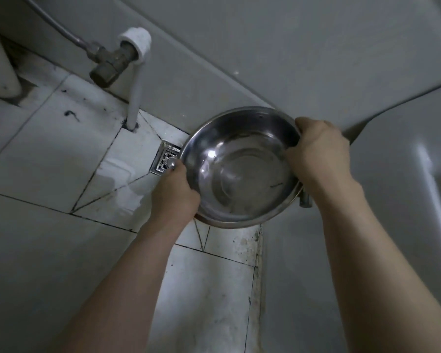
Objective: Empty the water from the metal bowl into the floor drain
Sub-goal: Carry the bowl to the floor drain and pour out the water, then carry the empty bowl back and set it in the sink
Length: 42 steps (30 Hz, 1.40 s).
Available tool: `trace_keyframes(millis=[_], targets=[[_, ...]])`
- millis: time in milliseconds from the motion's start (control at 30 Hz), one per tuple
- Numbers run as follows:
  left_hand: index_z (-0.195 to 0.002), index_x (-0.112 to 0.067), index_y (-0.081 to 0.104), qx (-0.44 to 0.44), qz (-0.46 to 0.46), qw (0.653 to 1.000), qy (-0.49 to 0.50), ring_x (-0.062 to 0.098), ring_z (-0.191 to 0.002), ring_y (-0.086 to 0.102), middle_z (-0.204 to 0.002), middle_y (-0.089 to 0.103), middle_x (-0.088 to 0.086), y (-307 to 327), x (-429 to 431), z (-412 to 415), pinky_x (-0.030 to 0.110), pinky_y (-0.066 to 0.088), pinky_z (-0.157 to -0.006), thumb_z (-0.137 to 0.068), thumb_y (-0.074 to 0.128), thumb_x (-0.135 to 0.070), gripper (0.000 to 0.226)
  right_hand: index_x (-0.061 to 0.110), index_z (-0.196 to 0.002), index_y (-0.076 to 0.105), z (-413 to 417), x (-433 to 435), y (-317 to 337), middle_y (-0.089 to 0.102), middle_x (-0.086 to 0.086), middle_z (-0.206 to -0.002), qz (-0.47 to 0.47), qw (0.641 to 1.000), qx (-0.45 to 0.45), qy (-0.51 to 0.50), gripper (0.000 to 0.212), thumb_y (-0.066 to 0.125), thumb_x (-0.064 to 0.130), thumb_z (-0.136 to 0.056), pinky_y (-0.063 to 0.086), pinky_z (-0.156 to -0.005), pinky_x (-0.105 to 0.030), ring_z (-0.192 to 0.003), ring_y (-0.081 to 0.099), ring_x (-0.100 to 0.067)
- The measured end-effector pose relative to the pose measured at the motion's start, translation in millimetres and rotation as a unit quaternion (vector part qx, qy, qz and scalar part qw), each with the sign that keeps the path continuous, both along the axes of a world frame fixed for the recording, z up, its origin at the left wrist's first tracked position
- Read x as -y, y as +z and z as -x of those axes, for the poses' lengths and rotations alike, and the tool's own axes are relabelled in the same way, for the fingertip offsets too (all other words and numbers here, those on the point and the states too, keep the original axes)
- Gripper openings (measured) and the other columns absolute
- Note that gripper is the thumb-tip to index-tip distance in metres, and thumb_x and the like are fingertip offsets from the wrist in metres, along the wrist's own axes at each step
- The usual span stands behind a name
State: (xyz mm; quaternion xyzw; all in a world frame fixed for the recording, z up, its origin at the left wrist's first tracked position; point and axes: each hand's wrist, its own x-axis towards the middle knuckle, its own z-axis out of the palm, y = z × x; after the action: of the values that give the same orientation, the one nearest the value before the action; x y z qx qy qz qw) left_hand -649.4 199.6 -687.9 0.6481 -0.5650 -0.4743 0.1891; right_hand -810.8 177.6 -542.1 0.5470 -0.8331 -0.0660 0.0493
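Note:
A shiny metal bowl (242,166) hangs above the tiled floor, held by both hands. My left hand (175,192) grips its left rim and my right hand (316,154) grips its right rim. Clear water lies in the bottom of the bowl, and the bowl looks slightly tilted. The square metal floor drain (164,160) sits in the floor just left of the bowl, partly hidden by the bowl's rim and my left hand.
A white pipe (135,98) with a metal valve (110,64) rises from the floor behind the drain. A grey wall (239,59) runs behind. A white fixture (405,174) stands at the right. A wet patch (122,179) lies left of the drain on stained white tiles.

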Motion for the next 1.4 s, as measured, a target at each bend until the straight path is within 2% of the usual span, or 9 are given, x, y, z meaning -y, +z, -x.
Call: trace_keyframes(millis=[133, 233, 400, 467, 567, 767, 1167, 1267, 1400], targets=[[-0.130, -0.008, 0.049, 0.047, 0.075, 0.996, -0.006, 0.033, -0.099, 0.061, -0.113, 0.060, 0.014, 20, -2, -16, 0.040, 0.051, -0.080, -0.090, 0.054, -0.013, 0.042, 0.010, -0.103, 0.061, 5, -20, 2, 0.063, -0.024, -0.108, 0.028, 0.997, 0.058, -0.040, 0.034, 0.052, 0.010, -0.071, 0.035, -0.072, -0.033, -0.099, 0.059, -0.044], [-0.124, -0.012, 0.054, 0.076, 0.106, 0.991, -0.020, 0.026, -0.083, 0.056, -0.097, 0.060, 0.008, 45, 7, -32, 0.035, 0.046, -0.070, -0.089, 0.054, -0.014, 0.035, 0.010, -0.101, 0.061, 6, -35, 8, 0.066, -0.023, -0.105, 0.046, 0.991, 0.104, -0.068, 0.034, 0.050, 0.008, -0.068, 0.038, -0.072, -0.033, -0.098, 0.059, -0.043], [-0.116, -0.013, 0.057, 0.163, 0.174, 0.968, -0.075, 0.026, -0.073, 0.050, -0.098, 0.066, 0.015, 107, 32, -56, 0.032, 0.038, -0.066, -0.086, 0.052, -0.010, 0.030, 0.008, -0.104, 0.061, -5, -51, 28, 0.066, -0.024, -0.105, 0.090, 0.970, 0.203, -0.097, 0.038, 0.047, 0.004, -0.069, 0.054, -0.078, -0.047, -0.094, 0.061, -0.045], [-0.119, -0.008, 0.053, 0.210, 0.200, 0.952, -0.101, 0.036, -0.082, 0.059, -0.103, 0.065, 0.019, 147, 37, -56, 0.038, 0.044, -0.067, -0.085, 0.051, -0.005, 0.035, 0.008, -0.107, 0.059, -8, -53, 53, 0.064, -0.024, -0.107, 0.097, 0.961, 0.230, -0.119, 0.037, 0.046, 0.004, -0.073, 0.051, -0.080, -0.042, -0.098, 0.060, -0.045], [-0.137, -0.002, 0.039, 0.287, 0.205, 0.928, -0.120, 0.045, -0.110, 0.055, -0.137, 0.048, 0.024, 186, 42, -60, 0.052, 0.045, -0.091, -0.090, 0.045, -0.003, 0.048, 0.008, -0.119, 0.056, -27, -56, 73, 0.062, -0.023, -0.111, 0.098, 0.949, 0.265, -0.140, 0.039, 0.043, 0.005, -0.083, 0.046, -0.083, -0.040, -0.104, 0.059, -0.042], [-0.143, -0.003, 0.032, 0.291, 0.196, 0.926, -0.137, 0.045, -0.107, 0.056, -0.130, 0.050, 0.024, 301, 36, -62, 0.050, 0.044, -0.087, -0.091, 0.045, -0.002, 0.054, 0.018, -0.123, 0.056, -32, -70, 166, 0.064, -0.016, -0.110, 0.101, 0.927, 0.318, -0.173, 0.039, 0.042, 0.010, -0.088, 0.051, -0.085, -0.039, -0.097, 0.063, -0.036], [-0.151, -0.011, 0.021, 0.269, 0.160, 0.942, -0.118, 0.039, -0.117, 0.053, -0.150, 0.034, 0.012, 526, -6, -100, 0.044, 0.044, -0.087, -0.083, 0.046, 0.004, 0.074, 0.022, -0.118, 0.061, -64, -107, 400, 0.067, -0.011, -0.104, 0.107, 0.921, 0.338, -0.159, 0.039, 0.044, 0.007, -0.086, 0.053, -0.084, -0.044, -0.096, 0.063, -0.033], [-0.149, -0.013, 0.023, 0.272, 0.184, 0.939, -0.106, 0.037, -0.110, 0.057, -0.144, 0.041, 0.012, 585, -20, -119, 0.038, 0.043, -0.075, -0.079, 0.049, 0.004, 0.076, 0.024, -0.118, 0.061, -77, -119, 463, 0.069, -0.007, -0.098, 0.109, 0.926, 0.335, -0.137, 0.042, 0.046, 0.005, -0.083, 0.053, -0.081, -0.044, -0.094, 0.062, -0.030], [-0.145, -0.021, 0.028, 0.261, 0.191, 0.942, -0.095, 0.033, -0.102, 0.062, -0.140, 0.044, 0.008, 646, -32, -147, 0.035, 0.046, -0.077, -0.083, 0.051, -0.002, 0.069, 0.026, -0.119, 0.058, -95, -131, 533, 0.067, -0.006, -0.095, 0.110, 0.924, 0.348, -0.110, 0.044, 0.050, 0.006, -0.081, 0.054, -0.080, -0.046, -0.091, 0.063, -0.026]])
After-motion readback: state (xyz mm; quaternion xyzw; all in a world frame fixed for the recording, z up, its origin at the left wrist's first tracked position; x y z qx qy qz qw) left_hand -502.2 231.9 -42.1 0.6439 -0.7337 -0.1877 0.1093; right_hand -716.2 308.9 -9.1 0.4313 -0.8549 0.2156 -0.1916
